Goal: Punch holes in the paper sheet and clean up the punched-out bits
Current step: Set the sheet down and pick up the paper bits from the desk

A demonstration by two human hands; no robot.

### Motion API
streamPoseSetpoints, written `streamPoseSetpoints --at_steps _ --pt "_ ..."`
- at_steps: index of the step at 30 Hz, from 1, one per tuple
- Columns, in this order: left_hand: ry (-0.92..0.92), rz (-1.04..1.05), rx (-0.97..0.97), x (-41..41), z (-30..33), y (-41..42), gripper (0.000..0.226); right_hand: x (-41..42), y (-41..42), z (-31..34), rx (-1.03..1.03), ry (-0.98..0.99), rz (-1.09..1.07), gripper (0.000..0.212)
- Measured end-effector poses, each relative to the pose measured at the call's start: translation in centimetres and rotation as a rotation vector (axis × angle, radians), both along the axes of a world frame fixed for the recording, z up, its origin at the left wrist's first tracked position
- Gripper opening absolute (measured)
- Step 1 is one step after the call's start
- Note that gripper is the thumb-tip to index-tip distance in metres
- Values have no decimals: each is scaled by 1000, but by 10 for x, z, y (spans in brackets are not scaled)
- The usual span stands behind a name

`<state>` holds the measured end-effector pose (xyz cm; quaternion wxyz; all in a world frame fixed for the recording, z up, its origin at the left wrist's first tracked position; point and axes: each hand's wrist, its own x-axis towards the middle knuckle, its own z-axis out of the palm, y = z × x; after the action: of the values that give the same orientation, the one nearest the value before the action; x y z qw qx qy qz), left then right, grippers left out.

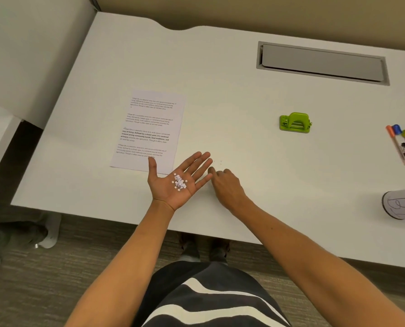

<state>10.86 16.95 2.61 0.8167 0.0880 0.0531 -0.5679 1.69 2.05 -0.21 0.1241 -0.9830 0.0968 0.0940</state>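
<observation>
Your left hand lies palm up at the frame centre, fingers spread, carrying the paper bits. Your right hand beside it is palm down, fingers curled on the desk.

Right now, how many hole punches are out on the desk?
1. The green hole punch sits alone on the white desk, right of the printed sheet. The right edge of the picture cuts off some stationery, so another could be hidden there.

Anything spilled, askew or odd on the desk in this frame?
Mostly tidy. A few tiny specks lie loose on the desk just beyond the right hand, perhaps stray paper bits. The rest of the bits sit in the open left hand.
</observation>
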Motion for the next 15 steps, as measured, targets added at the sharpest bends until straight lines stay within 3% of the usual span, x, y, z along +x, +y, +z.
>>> streamPoseSetpoints --at_steps 2,5,8,10,12,15 --pt "5 -2 -5 0 0 -2 115 0 -2 1 135 -93 -184 31" --pt "8 3 -10 1 -1 -4 115 1 -14 11 479 -217 -716 11" --pt "17 19 -23 0 -1 -8 112 3 -30 39 829 -293 -1036 18" --pt "27 36 -26 -2 1 -13 111 8 -35 63 1042 -336 -1019 27" --pt "42 53 -23 -3 5 -20 109 14 -31 87 1131 -338 -900 30" --pt "62 60 0 -3 13 -31 106 19 -14 115 940 -300 -676 29"
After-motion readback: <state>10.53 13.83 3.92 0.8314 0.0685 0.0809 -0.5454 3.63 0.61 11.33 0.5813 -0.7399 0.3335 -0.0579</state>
